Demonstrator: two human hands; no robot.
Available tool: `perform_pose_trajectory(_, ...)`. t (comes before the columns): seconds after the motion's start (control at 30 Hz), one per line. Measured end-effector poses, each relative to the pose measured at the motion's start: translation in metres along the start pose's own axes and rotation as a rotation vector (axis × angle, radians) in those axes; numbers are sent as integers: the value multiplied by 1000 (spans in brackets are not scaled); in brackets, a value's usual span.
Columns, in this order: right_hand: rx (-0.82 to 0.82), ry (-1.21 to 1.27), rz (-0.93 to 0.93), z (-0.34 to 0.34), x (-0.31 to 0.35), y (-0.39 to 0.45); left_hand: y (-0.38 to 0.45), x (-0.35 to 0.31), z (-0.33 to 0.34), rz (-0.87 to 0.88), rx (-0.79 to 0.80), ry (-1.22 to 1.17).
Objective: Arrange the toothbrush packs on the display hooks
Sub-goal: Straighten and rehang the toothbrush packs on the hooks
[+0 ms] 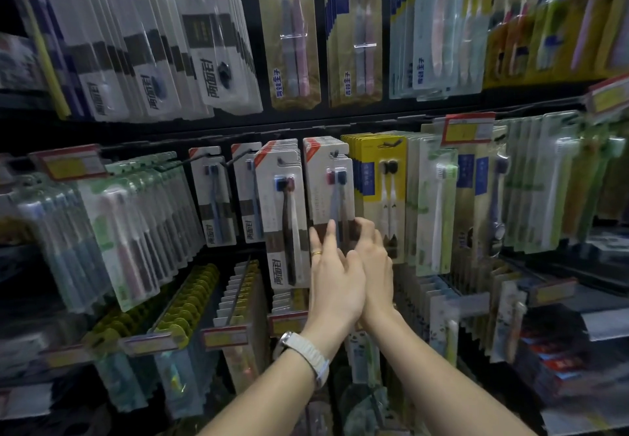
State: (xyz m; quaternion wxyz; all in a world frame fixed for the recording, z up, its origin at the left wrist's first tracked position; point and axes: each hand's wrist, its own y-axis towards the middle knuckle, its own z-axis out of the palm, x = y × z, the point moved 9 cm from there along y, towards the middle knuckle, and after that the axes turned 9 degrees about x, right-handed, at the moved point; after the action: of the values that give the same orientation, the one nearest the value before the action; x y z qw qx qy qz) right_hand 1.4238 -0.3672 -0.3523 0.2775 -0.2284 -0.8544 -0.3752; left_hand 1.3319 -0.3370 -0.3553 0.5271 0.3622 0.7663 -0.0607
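Head view: left hand [335, 279], fingers straight and slightly spread, lies against the lower front of a white toothbrush pack [328, 183]. Beside it the right hand [374, 258] curls its fingers round that pack's lower right edge, and the two hands touch along their inner sides. The white pack hangs upright on its hook [335, 153], long axis vertical, brush heads up. Just left of it hangs a twin pack [280, 211]; a yellow pack [384, 177] sits tight against its right edge, leaving little side room. Below it, more packs fill the next row. A watch [303, 350] is on the left wrist.
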Motion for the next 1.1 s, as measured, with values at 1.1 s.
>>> perform_pose_trajectory(1.1, 218, 381, -133, 83, 162, -39, -17, 78, -200, -196, -295, -313)
